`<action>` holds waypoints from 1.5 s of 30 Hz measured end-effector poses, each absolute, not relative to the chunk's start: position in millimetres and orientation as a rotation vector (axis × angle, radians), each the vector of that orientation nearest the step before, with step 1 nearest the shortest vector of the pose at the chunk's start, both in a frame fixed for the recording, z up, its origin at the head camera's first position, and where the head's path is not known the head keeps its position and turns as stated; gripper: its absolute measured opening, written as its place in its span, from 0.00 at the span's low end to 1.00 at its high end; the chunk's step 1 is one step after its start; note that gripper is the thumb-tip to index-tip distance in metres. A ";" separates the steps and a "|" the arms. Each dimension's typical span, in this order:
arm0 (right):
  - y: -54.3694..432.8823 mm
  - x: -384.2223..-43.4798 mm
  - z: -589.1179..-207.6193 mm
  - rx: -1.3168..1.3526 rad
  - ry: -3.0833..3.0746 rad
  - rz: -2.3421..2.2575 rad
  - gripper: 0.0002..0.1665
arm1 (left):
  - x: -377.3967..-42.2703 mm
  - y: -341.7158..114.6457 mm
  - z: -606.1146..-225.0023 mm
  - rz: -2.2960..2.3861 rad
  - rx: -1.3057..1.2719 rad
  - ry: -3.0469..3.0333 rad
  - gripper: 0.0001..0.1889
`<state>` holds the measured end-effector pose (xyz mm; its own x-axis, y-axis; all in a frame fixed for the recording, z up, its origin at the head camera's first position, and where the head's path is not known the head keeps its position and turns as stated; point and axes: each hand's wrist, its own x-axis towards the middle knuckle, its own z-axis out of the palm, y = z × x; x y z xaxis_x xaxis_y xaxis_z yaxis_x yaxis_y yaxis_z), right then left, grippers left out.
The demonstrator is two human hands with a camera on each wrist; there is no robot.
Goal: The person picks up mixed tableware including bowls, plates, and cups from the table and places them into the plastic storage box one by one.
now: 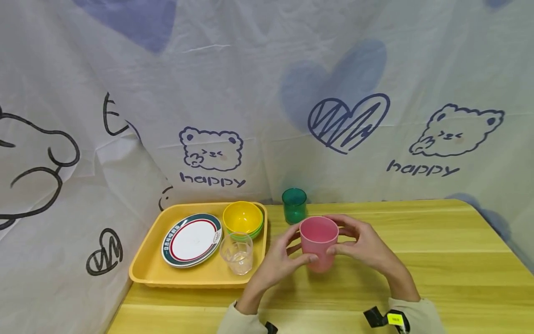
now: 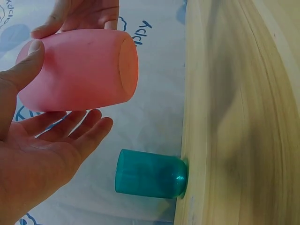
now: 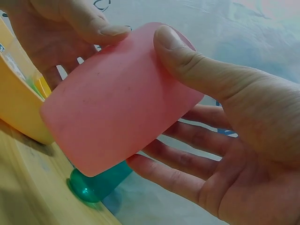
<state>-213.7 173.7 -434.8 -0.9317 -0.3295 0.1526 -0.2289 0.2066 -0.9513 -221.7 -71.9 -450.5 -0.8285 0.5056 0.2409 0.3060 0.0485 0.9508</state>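
A pink cup (image 1: 319,246) is held upright between two hands, its mouth up and its base raised off the wooden table. My left hand (image 1: 280,256) grips its left side, with the thumb laid across the near wall. From the right, my right hand (image 1: 364,245) holds the opposite side, thumb on the front and fingers behind. In the right wrist view, the fingers (image 3: 180,159) spread along the cup's far wall. Behind the hands a green see-through cup (image 1: 294,206) stands on the table, close to the backdrop; the left wrist view shows it below the raised pink cup.
To the left, a yellow tray (image 1: 146,260) carries a white plate (image 1: 192,241) with a dark green rim, a yellow bowl (image 1: 242,217) nested in green, and a clear cup (image 1: 238,260). A printed cloth (image 1: 267,93) hangs behind the wooden table (image 1: 450,260).
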 end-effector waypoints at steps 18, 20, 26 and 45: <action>165.0 -212.6 -435.7 -0.587 2.343 -1.852 0.42 | -222.2 -79.2 -447.7 1.868 0.775 2.164 0.34; 163.6 -212.7 -436.3 -0.601 2.341 -1.854 0.43 | -222.2 -80.8 -446.6 1.865 0.767 2.175 0.34; 161.9 -211.9 -436.3 -0.611 2.357 -1.866 0.44 | -222.5 -91.7 -441.1 1.810 0.721 2.246 0.35; 145.4 -221.4 -449.2 -0.536 2.599 -1.832 0.38 | -231.1 -165.0 -414.3 1.960 0.576 2.408 0.39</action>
